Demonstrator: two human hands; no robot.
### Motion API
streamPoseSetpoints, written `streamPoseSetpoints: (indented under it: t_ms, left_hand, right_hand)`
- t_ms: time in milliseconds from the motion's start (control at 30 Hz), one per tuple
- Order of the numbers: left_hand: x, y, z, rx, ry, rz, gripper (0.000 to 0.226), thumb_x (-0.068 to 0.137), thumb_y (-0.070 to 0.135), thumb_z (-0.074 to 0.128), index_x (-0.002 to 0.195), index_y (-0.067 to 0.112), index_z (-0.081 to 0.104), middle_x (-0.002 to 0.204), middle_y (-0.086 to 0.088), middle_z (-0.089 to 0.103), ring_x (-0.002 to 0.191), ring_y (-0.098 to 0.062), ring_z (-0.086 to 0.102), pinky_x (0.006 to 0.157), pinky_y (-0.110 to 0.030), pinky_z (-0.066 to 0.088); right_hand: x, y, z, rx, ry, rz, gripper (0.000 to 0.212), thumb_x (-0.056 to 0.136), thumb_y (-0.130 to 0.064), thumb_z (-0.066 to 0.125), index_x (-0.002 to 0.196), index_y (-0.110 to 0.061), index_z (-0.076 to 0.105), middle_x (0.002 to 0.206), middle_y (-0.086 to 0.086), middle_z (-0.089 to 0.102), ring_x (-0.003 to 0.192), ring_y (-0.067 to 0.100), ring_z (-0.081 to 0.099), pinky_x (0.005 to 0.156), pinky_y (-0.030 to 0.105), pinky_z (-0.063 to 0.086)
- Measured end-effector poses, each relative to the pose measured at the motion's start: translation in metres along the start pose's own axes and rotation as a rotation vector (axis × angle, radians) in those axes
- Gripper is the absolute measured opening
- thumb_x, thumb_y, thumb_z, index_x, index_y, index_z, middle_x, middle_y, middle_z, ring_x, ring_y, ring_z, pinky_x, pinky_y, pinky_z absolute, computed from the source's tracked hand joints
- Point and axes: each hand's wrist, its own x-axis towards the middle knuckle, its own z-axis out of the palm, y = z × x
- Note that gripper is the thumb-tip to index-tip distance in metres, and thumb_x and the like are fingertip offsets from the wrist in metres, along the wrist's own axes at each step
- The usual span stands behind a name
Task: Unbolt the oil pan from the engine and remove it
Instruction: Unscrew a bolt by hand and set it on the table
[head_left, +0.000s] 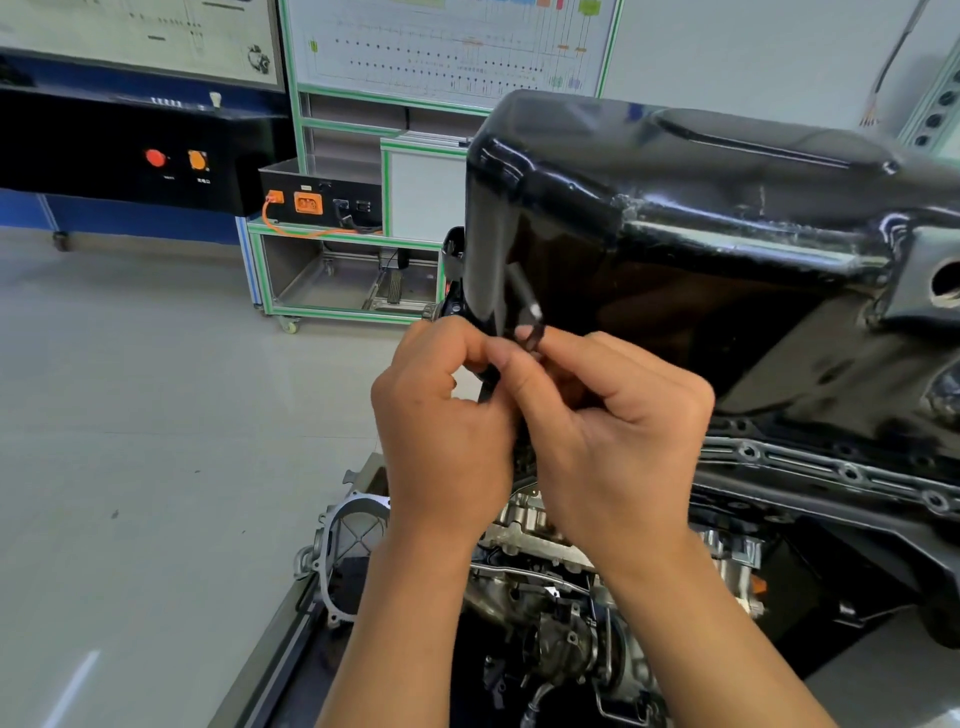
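Oil pan (675, 208), glossy black, sits just beyond and right of both hands, atop the engine (545, 597) under the wrists. Left hand (441, 415) and right hand (613, 415) pinch a small dark piece (530, 332) at its corner; identity unclear. Likely heavy, stiff, slick: grip the flange.

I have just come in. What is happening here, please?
A person is working on an engine with bare hands. The left hand and the right hand both pinch a small dark part at the near corner of the glossy black metal oil pan. I cannot tell whether it is a bolt or a tool piece. The pan sits on top of the silver-grey engine, so it is not yet removed.
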Motion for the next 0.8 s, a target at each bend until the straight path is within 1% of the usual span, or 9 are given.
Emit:
streamPoseSetpoints:
  t_ms: [67, 133, 233, 333, 467, 567, 633, 700, 800]
  left_hand:
    - [0.0, 0.001, 0.0, -0.023, 0.002, 0.012, 0.018, 0.078, 0.015, 0.072, 0.073, 0.026, 0.058, 0.067, 0.021, 0.055, 0.07, 0.006, 0.047, 0.064, -0.006, 0.034]
    - [0.0, 0.001, -0.005, -0.056, -0.076, 0.035, 0.012, 0.08, 0.026, 0.067, 0.082, 0.036, 0.061, 0.075, 0.027, 0.058, 0.075, 0.007, 0.05, 0.066, -0.006, 0.035]
    - [0.001, 0.002, -0.013, -0.096, -0.168, 0.047, 0.021, 0.085, 0.022, 0.069, 0.088, 0.042, 0.063, 0.081, 0.026, 0.064, 0.079, 0.005, 0.055, 0.069, -0.009, 0.038]
    - [0.004, 0.003, -0.014, -0.092, -0.17, 0.039, 0.027, 0.086, 0.016, 0.069, 0.094, 0.041, 0.063, 0.082, 0.023, 0.066, 0.081, 0.005, 0.059, 0.069, -0.012, 0.042]
    - [0.003, 0.003, -0.01, -0.068, -0.171, 0.084, 0.024, 0.087, 0.009, 0.067, 0.097, 0.032, 0.068, 0.085, 0.027, 0.06, 0.078, 0.006, 0.052, 0.069, -0.006, 0.037]
    - [-0.001, 0.001, -0.002, -0.074, -0.102, 0.039, 0.018, 0.084, 0.004, 0.074, 0.086, 0.021, 0.074, 0.078, 0.017, 0.063, 0.073, -0.002, 0.053, 0.063, -0.014, 0.04]
    - [-0.004, 0.0, 0.004, -0.069, -0.039, 0.003, 0.013, 0.082, 0.002, 0.075, 0.075, 0.012, 0.069, 0.071, 0.007, 0.062, 0.066, -0.009, 0.053, 0.057, -0.023, 0.043]
    - [-0.004, 0.0, 0.007, -0.064, 0.009, -0.025, 0.013, 0.081, 0.005, 0.073, 0.072, 0.007, 0.064, 0.067, 0.002, 0.059, 0.063, -0.015, 0.054, 0.056, -0.031, 0.046]
    - [-0.002, 0.001, 0.003, -0.129, -0.031, -0.034, 0.006, 0.081, 0.018, 0.067, 0.075, 0.015, 0.065, 0.071, 0.007, 0.062, 0.066, -0.011, 0.056, 0.058, -0.027, 0.048]
  right_hand:
    - [-0.001, 0.0, 0.002, 0.003, -0.002, 0.0, 0.009, 0.087, -0.005, 0.076, 0.095, 0.0, 0.078, 0.065, 0.008, 0.067, 0.058, 0.015, 0.061, 0.055, 0.026, 0.049]
    - [0.0, 0.0, 0.002, 0.008, -0.053, 0.004, 0.013, 0.093, -0.005, 0.068, 0.099, 0.001, 0.077, 0.072, 0.008, 0.072, 0.063, 0.016, 0.065, 0.058, 0.028, 0.052]
    - [0.004, 0.002, -0.003, -0.017, -0.125, 0.006, 0.021, 0.098, -0.011, 0.059, 0.101, 0.003, 0.074, 0.086, 0.004, 0.075, 0.077, 0.014, 0.069, 0.064, 0.025, 0.054]
    - [0.006, 0.003, -0.005, -0.007, -0.179, 0.008, 0.025, 0.1, -0.013, 0.053, 0.105, 0.0, 0.073, 0.087, 0.005, 0.075, 0.077, 0.014, 0.069, 0.063, 0.028, 0.054]
    - [0.006, 0.002, -0.005, 0.026, -0.159, -0.002, 0.02, 0.098, -0.012, 0.059, 0.105, 0.0, 0.073, 0.081, -0.001, 0.072, 0.073, 0.006, 0.067, 0.062, 0.017, 0.053]
    - [0.004, 0.002, -0.004, 0.003, -0.058, -0.021, 0.016, 0.091, -0.012, 0.073, 0.091, 0.004, 0.073, 0.063, -0.002, 0.065, 0.059, 0.005, 0.06, 0.056, 0.019, 0.049]
    - [0.001, 0.003, -0.003, 0.023, 0.012, -0.024, 0.014, 0.085, -0.008, 0.08, 0.09, 0.004, 0.076, 0.065, 0.006, 0.068, 0.059, 0.011, 0.062, 0.056, 0.02, 0.049]
    - [-0.001, 0.002, 0.0, 0.048, 0.036, -0.012, 0.012, 0.083, -0.004, 0.081, 0.093, 0.002, 0.078, 0.068, 0.007, 0.07, 0.06, 0.011, 0.062, 0.061, 0.014, 0.046]
    - [-0.003, 0.001, 0.001, 0.059, 0.019, 0.003, 0.01, 0.086, -0.001, 0.076, 0.096, 0.002, 0.078, 0.072, 0.005, 0.069, 0.065, 0.006, 0.06, 0.067, 0.011, 0.044]
